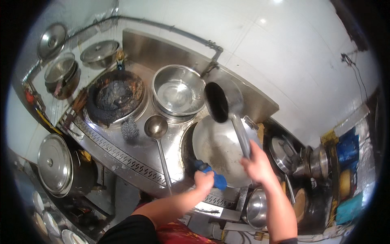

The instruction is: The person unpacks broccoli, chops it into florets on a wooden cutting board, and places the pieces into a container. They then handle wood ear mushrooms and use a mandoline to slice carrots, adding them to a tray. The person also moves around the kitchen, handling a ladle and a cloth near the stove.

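A large metal wok sits over the right burner of a stainless steel range, its inner surface mostly bare with brownish smears. At its near left rim, my left hand grips a folded blue cloth; the wok's ear beneath the cloth is hidden. My right hand is closed around the grey handle of a ladle. The ladle's dark, blurred bowl is raised above the wok's far side. To the left, a second steel ladle lies on the range top, its handle pointing toward me.
A steel pot stands behind the wok. Left of it is a charred burner ring, with a wire scourer in front. A water pipe tap reaches over the range. A lidded stockpot stands lower left; pans crowd the right.
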Available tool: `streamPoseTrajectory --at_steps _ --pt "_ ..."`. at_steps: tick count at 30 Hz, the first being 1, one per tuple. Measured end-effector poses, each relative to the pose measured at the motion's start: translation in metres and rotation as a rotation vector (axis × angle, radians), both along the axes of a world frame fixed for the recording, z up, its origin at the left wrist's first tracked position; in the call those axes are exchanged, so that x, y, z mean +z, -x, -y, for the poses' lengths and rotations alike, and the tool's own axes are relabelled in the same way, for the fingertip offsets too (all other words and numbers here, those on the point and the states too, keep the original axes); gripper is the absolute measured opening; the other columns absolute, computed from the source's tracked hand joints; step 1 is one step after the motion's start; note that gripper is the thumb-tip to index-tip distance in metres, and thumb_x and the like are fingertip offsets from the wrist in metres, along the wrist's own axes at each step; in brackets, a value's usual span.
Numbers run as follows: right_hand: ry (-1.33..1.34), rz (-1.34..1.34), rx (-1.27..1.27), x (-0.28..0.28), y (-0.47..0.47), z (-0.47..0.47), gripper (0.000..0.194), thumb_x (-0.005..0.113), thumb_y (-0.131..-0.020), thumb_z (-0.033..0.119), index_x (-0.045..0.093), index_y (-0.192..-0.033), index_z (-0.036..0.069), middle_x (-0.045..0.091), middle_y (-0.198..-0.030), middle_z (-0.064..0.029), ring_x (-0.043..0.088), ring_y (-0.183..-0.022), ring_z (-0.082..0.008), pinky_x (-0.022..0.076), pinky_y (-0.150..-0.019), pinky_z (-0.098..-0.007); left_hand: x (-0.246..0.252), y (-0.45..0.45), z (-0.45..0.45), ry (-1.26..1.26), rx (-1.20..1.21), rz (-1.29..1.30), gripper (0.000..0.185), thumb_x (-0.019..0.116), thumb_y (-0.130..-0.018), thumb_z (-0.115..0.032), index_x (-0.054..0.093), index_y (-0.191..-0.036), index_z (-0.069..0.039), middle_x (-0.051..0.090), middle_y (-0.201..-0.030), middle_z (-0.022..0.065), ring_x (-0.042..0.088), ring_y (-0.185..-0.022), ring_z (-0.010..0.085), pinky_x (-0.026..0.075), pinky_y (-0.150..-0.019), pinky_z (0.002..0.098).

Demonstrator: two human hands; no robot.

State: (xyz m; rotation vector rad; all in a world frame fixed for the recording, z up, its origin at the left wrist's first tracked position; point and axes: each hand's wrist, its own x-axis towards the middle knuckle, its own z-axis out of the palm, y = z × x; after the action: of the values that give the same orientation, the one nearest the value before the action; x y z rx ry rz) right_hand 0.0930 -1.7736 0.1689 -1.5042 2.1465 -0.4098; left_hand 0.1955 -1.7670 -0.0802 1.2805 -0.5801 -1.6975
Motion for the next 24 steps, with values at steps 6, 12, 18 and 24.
streamPoseTrajectory --at_steps 6,12,18,24 --pt "-0.110 -0.549 0.167 -0.098 -0.047 0.212 0.041 0.063 -0.082 0.005 0.050 -0.118 -0.009 0.070 -0.099 -0.0286 0.068 -0.103 -0.0430 0.0535 -0.089 -0.0499 -0.013 0.014 -0.027 0.007 -0.068 -0.067 0.032 0.068 -0.081 -0.015 0.061 -0.110 -0.001 0.069 -0.093 0.0159 0.069 -0.090 0.0303 0.053 -0.084 0.0402" --pt "-0.308 0.921 -0.177 -0.144 -0.067 0.227 0.016 0.060 -0.093 0.006 0.058 -0.102 -0.006 0.062 -0.082 -0.0131 0.061 -0.070 -0.0196 0.0525 -0.054 -0.0315 0.005 0.001 -0.022 -0.120 -0.228 0.003 0.058 0.077 -0.085 -0.038 0.056 -0.122 0.001 0.071 -0.108 0.0204 0.069 -0.102 0.0370 0.052 -0.089 0.0444" --pt "-0.325 1.851 -0.495 -0.096 -0.042 0.169 0.024 0.062 -0.097 0.013 0.053 -0.104 -0.008 0.054 -0.077 -0.0075 0.053 -0.061 -0.0115 0.0484 -0.049 -0.0227 0.015 -0.021 -0.008 -0.005 -0.302 0.108 0.047 0.079 -0.086 -0.046 0.074 -0.104 -0.003 0.076 -0.102 0.0105 0.071 -0.094 0.0199 0.053 -0.084 0.0367" --pt "-0.243 1.711 -0.266 -0.023 0.054 0.086 0.025 0.061 -0.098 0.017 0.056 -0.101 -0.007 0.055 -0.076 -0.0050 0.054 -0.059 -0.0105 0.0493 -0.047 -0.0226 0.018 -0.018 -0.012 -0.229 -0.164 -0.073 0.039 0.080 -0.086 -0.039 0.073 -0.098 -0.003 0.071 -0.088 0.0031 0.066 -0.074 0.0149 0.054 -0.064 0.0327"
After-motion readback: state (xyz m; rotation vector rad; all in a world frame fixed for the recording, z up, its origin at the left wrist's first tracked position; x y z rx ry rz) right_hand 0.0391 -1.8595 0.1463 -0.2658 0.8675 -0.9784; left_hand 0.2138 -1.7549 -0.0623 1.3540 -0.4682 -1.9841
